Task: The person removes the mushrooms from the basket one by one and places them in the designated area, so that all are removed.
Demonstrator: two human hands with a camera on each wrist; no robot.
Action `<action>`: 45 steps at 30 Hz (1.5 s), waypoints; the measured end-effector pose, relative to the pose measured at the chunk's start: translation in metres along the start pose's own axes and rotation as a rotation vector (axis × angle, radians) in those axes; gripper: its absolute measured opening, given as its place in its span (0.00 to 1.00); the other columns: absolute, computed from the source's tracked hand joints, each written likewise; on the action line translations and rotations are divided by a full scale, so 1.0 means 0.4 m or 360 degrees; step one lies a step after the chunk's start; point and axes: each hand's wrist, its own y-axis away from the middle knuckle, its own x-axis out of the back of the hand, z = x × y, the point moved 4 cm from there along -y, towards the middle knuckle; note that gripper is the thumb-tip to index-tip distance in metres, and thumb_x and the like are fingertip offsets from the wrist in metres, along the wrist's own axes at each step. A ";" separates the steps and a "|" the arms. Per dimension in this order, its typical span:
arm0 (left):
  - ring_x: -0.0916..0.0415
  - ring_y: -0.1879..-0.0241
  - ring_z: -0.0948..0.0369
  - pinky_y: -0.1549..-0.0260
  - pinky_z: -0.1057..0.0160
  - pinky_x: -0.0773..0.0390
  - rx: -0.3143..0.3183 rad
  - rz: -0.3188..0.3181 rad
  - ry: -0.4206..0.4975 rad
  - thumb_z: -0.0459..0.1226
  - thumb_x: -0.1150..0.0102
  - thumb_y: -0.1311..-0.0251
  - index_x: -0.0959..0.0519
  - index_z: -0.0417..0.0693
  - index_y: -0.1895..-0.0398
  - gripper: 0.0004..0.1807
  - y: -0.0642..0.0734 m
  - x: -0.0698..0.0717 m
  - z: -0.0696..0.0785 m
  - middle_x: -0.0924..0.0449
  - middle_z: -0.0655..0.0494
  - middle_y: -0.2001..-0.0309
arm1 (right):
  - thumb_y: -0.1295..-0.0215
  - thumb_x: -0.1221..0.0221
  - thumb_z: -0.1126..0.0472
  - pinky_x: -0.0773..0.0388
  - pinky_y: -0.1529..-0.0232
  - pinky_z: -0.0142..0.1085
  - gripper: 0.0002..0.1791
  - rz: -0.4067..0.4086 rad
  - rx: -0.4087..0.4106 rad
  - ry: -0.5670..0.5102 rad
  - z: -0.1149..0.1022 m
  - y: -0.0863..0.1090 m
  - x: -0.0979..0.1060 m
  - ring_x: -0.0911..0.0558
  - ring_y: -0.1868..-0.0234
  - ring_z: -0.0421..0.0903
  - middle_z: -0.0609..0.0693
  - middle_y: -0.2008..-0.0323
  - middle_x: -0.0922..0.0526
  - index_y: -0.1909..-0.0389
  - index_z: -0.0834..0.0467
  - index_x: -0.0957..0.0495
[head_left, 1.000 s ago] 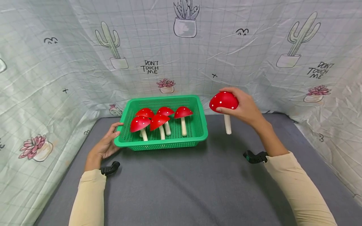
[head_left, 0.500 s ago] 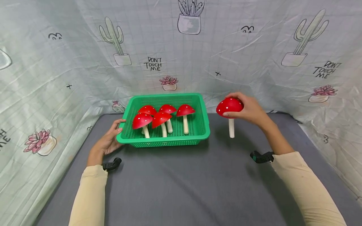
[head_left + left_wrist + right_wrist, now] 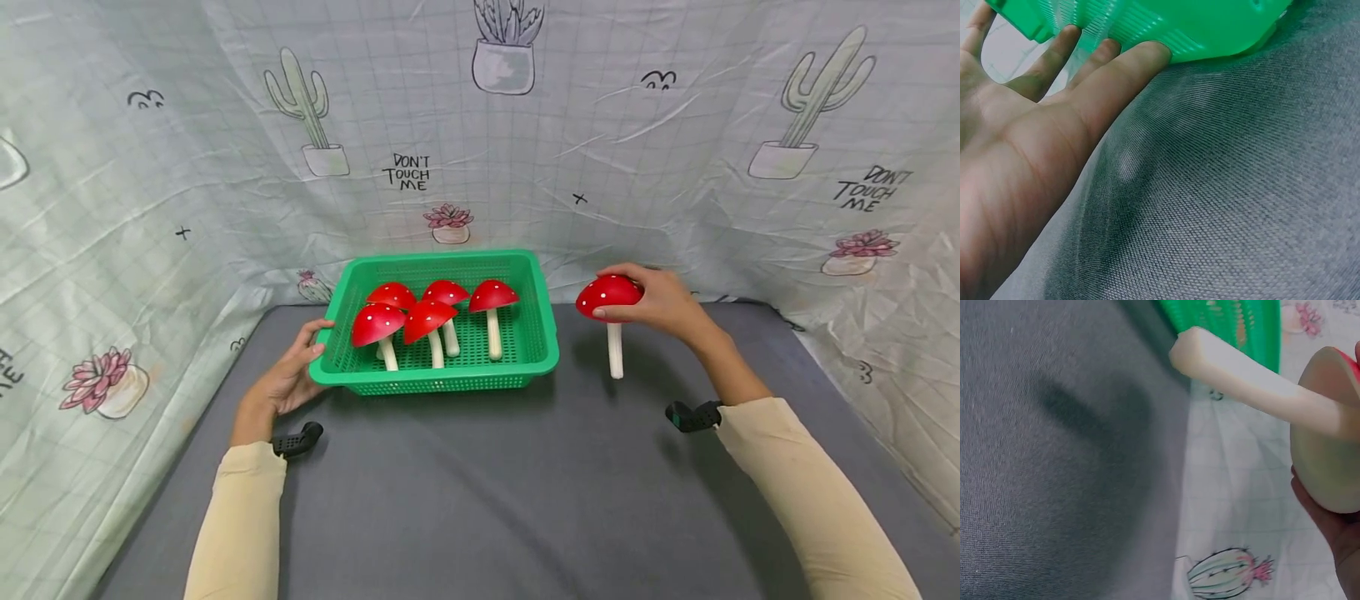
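In the head view my right hand (image 3: 663,307) grips a toy mushroom (image 3: 609,295) by its red, white-dotted cap, to the right of the green basket (image 3: 450,383). Its white stem (image 3: 1241,378) points down, and its shadow lies apart from it on the table in the right wrist view. My left hand (image 3: 285,375) is at the basket's left end. In the left wrist view its extended fingers (image 3: 1116,81) touch the perforated wall. Several more red-capped mushrooms, among them one at the right (image 3: 492,300), lean inside the basket, some overlapping.
A dark grey cloth (image 3: 450,500) covers the table. Behind it and along both sides hangs a pale curtain (image 3: 637,150) printed with cacti, close behind the basket and my right hand. Black wrist bands (image 3: 296,440) sit on both wrists.
My right hand has moved the mushroom lower, toward the table, and a little away from the basket. The left hand stays at the basket's end. The head view has shifted slightly.
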 end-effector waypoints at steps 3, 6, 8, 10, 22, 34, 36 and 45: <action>0.18 0.59 0.59 0.57 0.57 0.18 -0.0002 -0.0006 0.0016 0.32 0.68 0.19 0.37 0.67 0.36 0.20 -0.006 -0.003 0.003 0.32 0.53 0.42 | 0.41 0.29 0.46 0.19 0.53 0.56 0.32 0.0012 0.0010 0.0037 0.016 -0.010 -0.004 0.23 0.46 0.62 0.60 0.43 0.21 0.37 0.51 0.24; 0.18 0.59 0.59 0.57 0.57 0.18 0.0001 -0.0005 0.0031 0.32 0.67 0.19 0.37 0.67 0.36 0.20 -0.007 -0.003 0.005 0.32 0.53 0.42 | 0.41 0.29 0.46 0.19 0.53 0.56 0.32 0.0035 0.0031 0.0056 0.034 -0.023 -0.008 0.23 0.47 0.62 0.61 0.44 0.21 0.37 0.51 0.23; 0.18 0.58 0.59 0.57 0.57 0.18 0.0002 -0.0002 0.0043 0.32 0.67 0.19 0.37 0.66 0.36 0.20 -0.006 -0.002 0.006 0.32 0.53 0.42 | 0.42 0.29 0.46 0.19 0.54 0.56 0.32 0.0053 0.0049 0.0063 0.044 -0.031 -0.010 0.23 0.47 0.62 0.61 0.44 0.20 0.38 0.52 0.23; 0.18 0.58 0.58 0.57 0.57 0.18 -0.0002 0.0000 0.0054 0.32 0.67 0.19 0.37 0.66 0.36 0.20 -0.006 -0.001 0.007 0.32 0.53 0.42 | 0.42 0.29 0.47 0.19 0.54 0.56 0.31 0.0069 0.0053 0.0057 0.055 -0.041 -0.012 0.23 0.48 0.62 0.61 0.45 0.20 0.38 0.52 0.23; 0.18 0.56 0.58 0.56 0.56 0.18 0.0009 0.0012 0.0086 0.31 0.69 0.19 0.38 0.65 0.35 0.21 -0.002 -0.007 0.010 0.31 0.52 0.42 | 0.43 0.31 0.38 0.20 0.55 0.50 0.35 0.0097 -0.0164 0.0044 0.113 -0.091 -0.047 0.23 0.49 0.59 0.59 0.45 0.20 0.37 0.50 0.22; 0.18 0.56 0.57 0.55 0.55 0.18 0.0026 0.0011 0.0096 0.32 0.70 0.19 0.38 0.66 0.35 0.20 0.005 -0.005 0.006 0.28 0.52 0.44 | 0.42 0.29 0.44 0.19 0.55 0.49 0.35 -0.0010 -0.0166 -0.0016 0.119 -0.117 -0.109 0.22 0.50 0.59 0.61 0.46 0.19 0.36 0.55 0.23; 0.18 0.56 0.57 0.55 0.55 0.18 0.0033 0.0022 0.0081 0.32 0.69 0.19 0.38 0.66 0.35 0.20 0.004 -0.006 0.009 0.28 0.52 0.44 | 0.42 0.29 0.43 0.19 0.57 0.49 0.35 0.0017 -0.0141 0.0005 0.118 -0.122 -0.114 0.22 0.52 0.59 0.61 0.47 0.18 0.37 0.55 0.22; 0.19 0.55 0.57 0.54 0.55 0.19 0.0036 0.0021 0.0086 0.32 0.67 0.19 0.38 0.66 0.35 0.20 -0.001 -0.013 0.014 0.29 0.52 0.44 | 0.40 0.32 0.41 0.21 0.53 0.51 0.35 0.0039 -0.0154 0.0028 0.139 -0.143 -0.139 0.23 0.50 0.59 0.61 0.45 0.20 0.36 0.54 0.23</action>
